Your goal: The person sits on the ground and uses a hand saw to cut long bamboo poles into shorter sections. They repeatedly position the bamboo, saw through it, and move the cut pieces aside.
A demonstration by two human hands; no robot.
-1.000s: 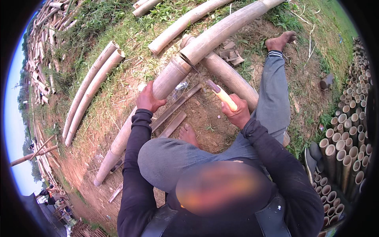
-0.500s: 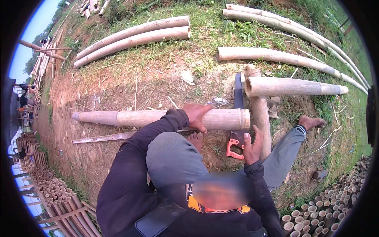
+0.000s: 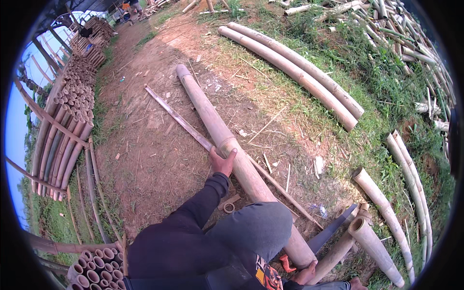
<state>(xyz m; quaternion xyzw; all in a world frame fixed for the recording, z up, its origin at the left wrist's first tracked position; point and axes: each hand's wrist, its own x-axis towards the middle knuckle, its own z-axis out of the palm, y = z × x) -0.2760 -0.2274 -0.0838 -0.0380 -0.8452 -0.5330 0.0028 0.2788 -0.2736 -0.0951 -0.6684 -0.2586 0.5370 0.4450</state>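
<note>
Long round tan bamboo pole (image 3: 246, 176) runs up the middle of the brown dirt ground (image 3: 150, 169), with a flat dark metal handsaw (image 3: 331, 233) crossing under its near end. Right of that, a short round tan bamboo piece (image 3: 376, 249) sits across a round tan bamboo log (image 3: 332, 258), and way off left there's a stack of tan bamboo tubes (image 3: 65, 140).

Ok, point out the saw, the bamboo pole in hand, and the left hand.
Saw (image 3: 330, 231): head view, on the exposed middle of its dark blade.
Bamboo pole (image 3: 247, 175): head view, on its side, just below the left hand.
Left hand (image 3: 223, 164): head view, on the middle of the hand.
</note>
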